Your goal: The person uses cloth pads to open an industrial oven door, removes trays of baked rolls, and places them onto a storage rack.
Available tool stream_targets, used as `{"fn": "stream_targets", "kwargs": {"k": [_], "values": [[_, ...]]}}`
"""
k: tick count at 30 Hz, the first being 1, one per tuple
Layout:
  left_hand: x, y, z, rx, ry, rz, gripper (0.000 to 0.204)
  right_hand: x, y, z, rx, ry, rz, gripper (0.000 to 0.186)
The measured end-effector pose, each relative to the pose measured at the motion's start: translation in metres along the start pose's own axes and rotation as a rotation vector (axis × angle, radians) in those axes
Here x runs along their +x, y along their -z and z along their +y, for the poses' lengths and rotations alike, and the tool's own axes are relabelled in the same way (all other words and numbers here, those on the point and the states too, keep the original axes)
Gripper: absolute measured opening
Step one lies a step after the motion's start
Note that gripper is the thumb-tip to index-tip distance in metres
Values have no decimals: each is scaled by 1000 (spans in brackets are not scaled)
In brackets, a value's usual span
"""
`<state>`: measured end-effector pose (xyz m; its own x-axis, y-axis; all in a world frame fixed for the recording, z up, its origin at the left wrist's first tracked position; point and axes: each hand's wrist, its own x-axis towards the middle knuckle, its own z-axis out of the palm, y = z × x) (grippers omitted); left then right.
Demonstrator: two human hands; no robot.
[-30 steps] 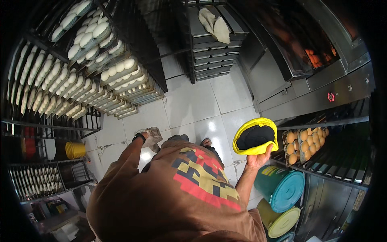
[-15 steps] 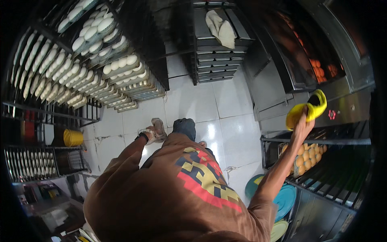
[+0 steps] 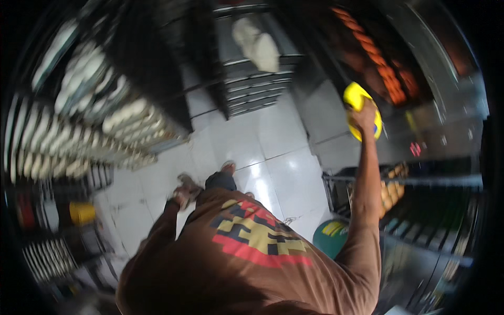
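My right hand (image 3: 366,116) is closed on a bright yellow folded cloth (image 3: 355,93), held out in front of the oven (image 3: 315,105). Through the oven's opening, rows of orange-lit rolls (image 3: 386,73) glow, smeared by motion. Low at my left side, my left hand (image 3: 181,196) grips a crumpled greyish cloth (image 3: 189,181); its fingers are partly blurred. Neither hand touches the oven as far as I can make out.
Pale dough pieces (image 3: 47,126) fill racked trays at left. Ahead stand stacked dark trays (image 3: 257,89) topped by a white cloth (image 3: 255,44). Browned buns (image 3: 389,197) sit on a rack at right, near a green drum (image 3: 329,237). A yellow bucket (image 3: 82,212) stands left.
My right hand has moved with the yellow cloth, further forward and leftward along the oven front. The whole view has shifted and blurred. My left hand still holds its cloth.
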<state>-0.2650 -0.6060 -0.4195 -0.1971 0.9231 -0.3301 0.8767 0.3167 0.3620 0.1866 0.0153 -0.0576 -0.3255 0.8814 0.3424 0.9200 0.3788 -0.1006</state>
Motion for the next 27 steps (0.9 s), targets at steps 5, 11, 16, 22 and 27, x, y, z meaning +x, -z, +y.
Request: {"fn": "stream_targets", "kwargs": {"k": [5,11,16,22,27], "values": [[37,69,9,-207,196,-225,49,-4,18,-13,-109,-162,35,72],[116,140,31,-119,-15,-190,51,-6,12,-21,-161,-123,59,70],[175,218,103,-8,-330,-147,54,-14,10,-24,-217,-132,54,70],[210,242,167,77,-616,-92,57,-15,7,-21,-206,-94,53,69],[224,226,193,9,-666,-107,65,-14,5,-23,-167,-82,104,65]]}}
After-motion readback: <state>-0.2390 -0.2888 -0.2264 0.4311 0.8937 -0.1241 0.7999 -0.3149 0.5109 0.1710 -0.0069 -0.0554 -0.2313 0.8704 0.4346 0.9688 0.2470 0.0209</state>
